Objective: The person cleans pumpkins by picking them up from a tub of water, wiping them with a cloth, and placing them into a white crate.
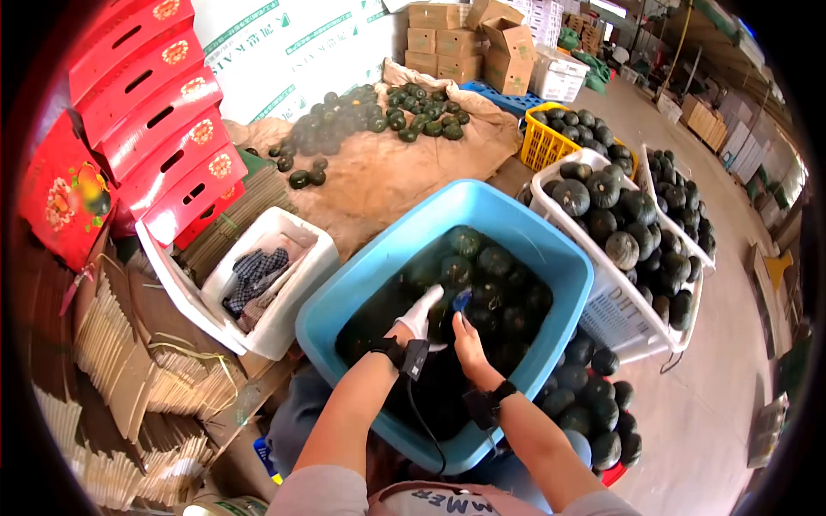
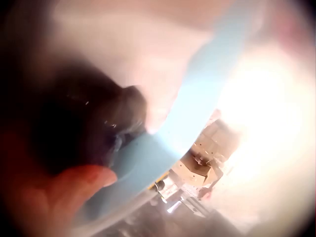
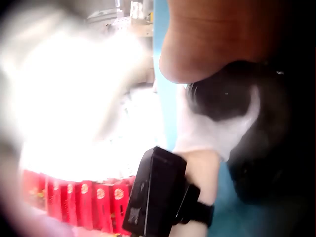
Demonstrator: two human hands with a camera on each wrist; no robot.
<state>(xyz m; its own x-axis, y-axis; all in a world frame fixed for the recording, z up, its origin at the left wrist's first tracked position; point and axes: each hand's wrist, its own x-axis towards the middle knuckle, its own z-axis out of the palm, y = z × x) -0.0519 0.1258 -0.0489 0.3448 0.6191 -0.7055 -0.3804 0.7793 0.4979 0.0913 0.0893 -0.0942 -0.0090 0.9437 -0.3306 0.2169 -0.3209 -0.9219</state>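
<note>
In the head view my left hand [image 1: 420,315], in a white glove, reaches into a light-blue tub [image 1: 344,258] of dark water and green squashes [image 1: 495,261]. In the right wrist view the gloved fingers and thumb curve round a dark round squash [image 3: 222,94]. My bare right hand [image 1: 471,347] grips a small blue brush [image 1: 462,299] just right of the glove, over the tub; its bristles are too small to make out. The left wrist view is blurred, with the bare right hand [image 2: 74,190] at lower left beside the dark squash.
White crates of squashes [image 1: 607,258] and a yellow crate [image 1: 551,146] stand at right, more squashes [image 1: 594,404] below them. A foam box [image 1: 297,301] holding cloth and stacked red boxes [image 1: 159,112] are left. Squashes [image 1: 422,112] lie on a brown sheet [image 1: 404,181] behind.
</note>
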